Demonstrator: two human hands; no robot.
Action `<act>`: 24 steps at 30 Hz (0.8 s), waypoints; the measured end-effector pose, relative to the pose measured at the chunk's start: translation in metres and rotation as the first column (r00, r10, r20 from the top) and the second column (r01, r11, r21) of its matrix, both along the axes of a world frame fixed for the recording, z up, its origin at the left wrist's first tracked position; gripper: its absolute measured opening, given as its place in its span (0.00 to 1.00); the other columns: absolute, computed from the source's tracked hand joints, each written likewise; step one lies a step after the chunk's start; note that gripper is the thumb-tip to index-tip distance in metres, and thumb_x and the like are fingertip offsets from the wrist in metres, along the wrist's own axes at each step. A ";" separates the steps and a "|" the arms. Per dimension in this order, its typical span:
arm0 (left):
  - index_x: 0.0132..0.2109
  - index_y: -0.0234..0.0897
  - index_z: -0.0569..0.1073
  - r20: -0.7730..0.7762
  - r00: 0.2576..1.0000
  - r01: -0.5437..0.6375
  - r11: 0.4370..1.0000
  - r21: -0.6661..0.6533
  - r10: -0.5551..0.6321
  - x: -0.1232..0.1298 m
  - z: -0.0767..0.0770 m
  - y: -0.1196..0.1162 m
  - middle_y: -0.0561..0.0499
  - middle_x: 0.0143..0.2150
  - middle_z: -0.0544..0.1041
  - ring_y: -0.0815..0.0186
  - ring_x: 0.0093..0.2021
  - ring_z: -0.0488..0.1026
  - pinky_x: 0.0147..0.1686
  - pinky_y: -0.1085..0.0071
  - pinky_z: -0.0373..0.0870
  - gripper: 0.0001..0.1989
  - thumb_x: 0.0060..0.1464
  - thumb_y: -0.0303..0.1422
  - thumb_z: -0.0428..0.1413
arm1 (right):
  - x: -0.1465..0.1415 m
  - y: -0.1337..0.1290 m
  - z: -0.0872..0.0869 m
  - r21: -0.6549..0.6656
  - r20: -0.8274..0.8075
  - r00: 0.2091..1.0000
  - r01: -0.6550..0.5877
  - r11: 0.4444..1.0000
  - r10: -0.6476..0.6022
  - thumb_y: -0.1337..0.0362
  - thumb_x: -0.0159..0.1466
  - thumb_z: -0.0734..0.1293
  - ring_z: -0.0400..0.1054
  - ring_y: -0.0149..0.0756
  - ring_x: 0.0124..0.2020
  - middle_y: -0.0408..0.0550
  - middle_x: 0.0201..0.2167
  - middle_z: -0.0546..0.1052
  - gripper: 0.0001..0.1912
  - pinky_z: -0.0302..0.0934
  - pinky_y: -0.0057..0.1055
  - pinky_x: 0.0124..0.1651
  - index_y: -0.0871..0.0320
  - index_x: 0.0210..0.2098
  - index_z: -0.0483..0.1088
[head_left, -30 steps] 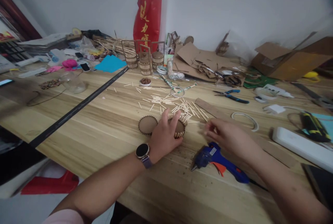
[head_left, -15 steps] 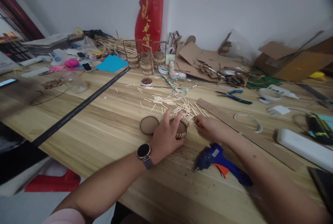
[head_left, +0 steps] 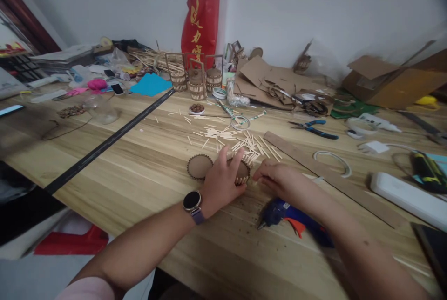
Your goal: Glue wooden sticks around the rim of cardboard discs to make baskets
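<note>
My left hand (head_left: pixel 223 181), a watch on its wrist, reaches over a small round cardboard basket (head_left: pixel 243 174) edged with short upright sticks. Its thumb lies at the near side and its fingers span the top, steadying the piece; part of the basket is hidden beneath. Just to the right, my right hand (head_left: pixel 274 176) has its fingertips pinched close to the basket's edge. Whatever they hold is too small to make out. A second round cardboard piece (head_left: pixel 200 167) with a notched rim lies left of my left hand. Loose short wooden sticks (head_left: pixel 251 144) are scattered beyond both hands.
A blue glue gun (head_left: pixel 279 214) lies partly under my right forearm. To the right are a cardboard strip (head_left: pixel 331 176), pliers (head_left: pixel 314 129) and a white ring (head_left: pixel 344 163). Finished small baskets (head_left: pixel 197 90), a bowl of brown beads (head_left: pixel 197 109) and a red bag (head_left: pixel 200 21) stand behind.
My right hand has moved left, closer to the basket, and its forearm now covers more of the glue gun. My left hand stays on the basket.
</note>
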State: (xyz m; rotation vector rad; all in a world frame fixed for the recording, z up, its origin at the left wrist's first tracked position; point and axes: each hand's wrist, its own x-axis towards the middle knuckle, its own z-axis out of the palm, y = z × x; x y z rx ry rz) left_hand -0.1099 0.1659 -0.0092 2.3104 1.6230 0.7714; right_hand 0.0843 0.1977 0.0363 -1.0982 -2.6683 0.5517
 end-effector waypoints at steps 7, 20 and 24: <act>0.66 0.45 0.49 0.024 1.000 0.005 1.000 -0.028 -0.005 0.000 0.003 -0.001 0.37 0.67 0.44 0.44 0.63 0.58 0.55 0.52 0.66 0.46 0.45 0.32 0.64 | -0.012 -0.009 -0.004 0.099 -0.016 1.000 0.000 0.995 0.002 0.76 0.62 0.57 0.67 0.40 0.38 0.50 0.35 0.74 0.12 0.59 0.32 0.40 0.58 0.40 0.67; 0.66 0.46 0.49 0.053 0.999 0.014 1.000 -0.028 -0.012 0.000 0.003 0.000 0.38 0.67 0.45 0.44 0.63 0.58 0.55 0.50 0.66 0.45 0.46 0.31 0.63 | -0.019 -0.005 -0.015 0.208 0.043 0.999 -0.024 0.978 0.015 0.78 0.61 0.61 0.66 0.39 0.35 0.49 0.31 0.73 0.12 0.57 0.31 0.37 0.59 0.39 0.70; 0.66 0.45 0.49 0.070 0.997 0.023 0.999 -0.038 -0.021 0.000 0.003 0.000 0.37 0.68 0.44 0.44 0.64 0.57 0.54 0.51 0.66 0.45 0.46 0.31 0.63 | -0.021 -0.006 -0.017 0.224 0.022 0.999 -0.036 0.974 0.032 0.79 0.61 0.62 0.67 0.39 0.36 0.49 0.33 0.74 0.12 0.59 0.31 0.38 0.58 0.39 0.69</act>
